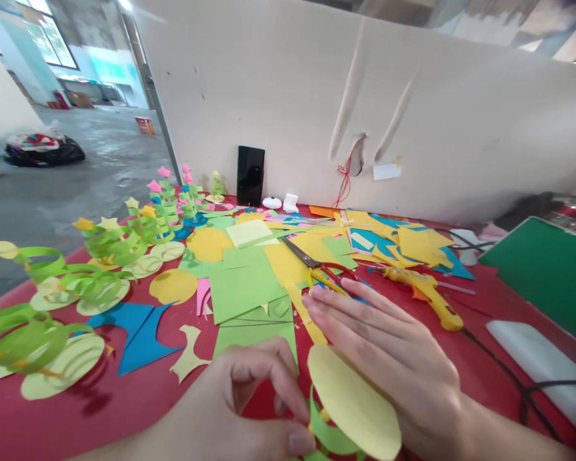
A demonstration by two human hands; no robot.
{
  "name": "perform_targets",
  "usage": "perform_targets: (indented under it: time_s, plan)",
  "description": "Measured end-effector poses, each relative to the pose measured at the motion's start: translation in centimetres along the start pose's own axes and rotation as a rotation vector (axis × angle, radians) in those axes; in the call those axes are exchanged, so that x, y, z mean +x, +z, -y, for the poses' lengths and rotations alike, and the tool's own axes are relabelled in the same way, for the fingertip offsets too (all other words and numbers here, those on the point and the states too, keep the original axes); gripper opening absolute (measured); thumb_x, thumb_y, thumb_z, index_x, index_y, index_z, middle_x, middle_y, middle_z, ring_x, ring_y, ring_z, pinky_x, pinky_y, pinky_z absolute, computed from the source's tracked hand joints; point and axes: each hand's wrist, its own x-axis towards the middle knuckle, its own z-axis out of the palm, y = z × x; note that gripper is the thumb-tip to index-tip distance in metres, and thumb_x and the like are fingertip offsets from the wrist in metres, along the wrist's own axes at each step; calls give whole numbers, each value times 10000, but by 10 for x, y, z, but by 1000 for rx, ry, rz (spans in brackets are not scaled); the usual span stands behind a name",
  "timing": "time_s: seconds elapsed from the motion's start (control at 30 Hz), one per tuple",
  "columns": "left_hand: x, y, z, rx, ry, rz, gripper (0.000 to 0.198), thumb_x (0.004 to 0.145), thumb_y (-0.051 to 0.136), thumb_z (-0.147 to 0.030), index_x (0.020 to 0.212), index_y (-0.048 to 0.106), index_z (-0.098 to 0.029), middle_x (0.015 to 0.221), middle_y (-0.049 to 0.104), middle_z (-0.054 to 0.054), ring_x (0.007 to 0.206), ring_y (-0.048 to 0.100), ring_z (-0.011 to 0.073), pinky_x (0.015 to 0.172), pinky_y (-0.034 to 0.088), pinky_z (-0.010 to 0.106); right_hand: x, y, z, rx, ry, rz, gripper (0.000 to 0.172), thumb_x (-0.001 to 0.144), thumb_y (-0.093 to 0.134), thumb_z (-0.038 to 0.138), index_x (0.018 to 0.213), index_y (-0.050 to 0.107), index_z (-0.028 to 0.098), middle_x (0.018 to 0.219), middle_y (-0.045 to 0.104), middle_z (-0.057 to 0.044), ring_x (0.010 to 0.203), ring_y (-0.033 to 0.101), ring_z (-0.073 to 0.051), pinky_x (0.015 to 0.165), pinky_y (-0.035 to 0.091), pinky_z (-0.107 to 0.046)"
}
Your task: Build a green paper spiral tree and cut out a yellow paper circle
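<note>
Low in the head view, my left hand (249, 397) is closed, thumb and forefinger pinching the edge of a green paper strip (333, 435). A pale yellow paper disc (352, 400) stands tilted beside the strip, with a small yellow piece between them. My right hand (388, 346) has its fingers stretched out flat, with its palm side against or just behind the disc; whether it touches I cannot tell. Beyond its fingertips lie scissors (312, 261) with red and yellow handles. A yellow glue gun (425, 291) rests to the right of that hand.
Finished green paper spirals (96, 288) on pale discs line the table's left side. Green sheets (242, 288), blue scraps (137, 330) and yellow scraps (422, 246) cover the middle and back. A phone (250, 176) leans on the white panel (278, 83). A black cord (499, 365) runs along the right.
</note>
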Motion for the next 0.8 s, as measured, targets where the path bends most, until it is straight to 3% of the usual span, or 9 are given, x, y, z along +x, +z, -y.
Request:
perform_targets:
  time_s: [0.33,0.5,0.63,0.73,0.8]
  plan:
    - [1,-1,2,-41,55,-52,89,606,738,-178,612,668,-233,719,592,-8,718,552,157,657,435,261,7,-6,-2,-18,33,26,358,800,452,36,1150,514,85,1156,585,-93,1119,505,-169,1010,384,-354]
    - [1,-6,1,39,39,-39,64,640,732,-222,673,680,-242,720,591,-1,745,561,165,699,446,274,8,-2,-7,-39,154,27,494,816,477,56,1294,352,81,1272,488,-102,1213,395,-155,1031,340,-326]
    - [2,-14,-10,318,233,-120,57,685,698,-235,677,650,-263,711,571,-8,715,534,155,663,444,257,13,-6,-17,146,450,-85,353,837,471,88,1178,486,179,1079,610,-36,1002,553,-121,861,468,-229]
    - [3,-21,-24,827,527,-216,118,729,640,-150,716,642,-267,693,577,-5,716,513,162,702,417,272,17,-12,-21,358,615,-188,134,854,470,172,916,588,177,771,613,0,710,589,-82,625,496,-135]
    - [2,-27,-31,1136,750,-284,163,725,627,-110,737,643,-272,665,604,-21,697,514,160,793,385,294,19,-13,-21,484,681,-186,177,867,456,220,757,586,169,655,562,14,595,546,-65,517,455,-105]
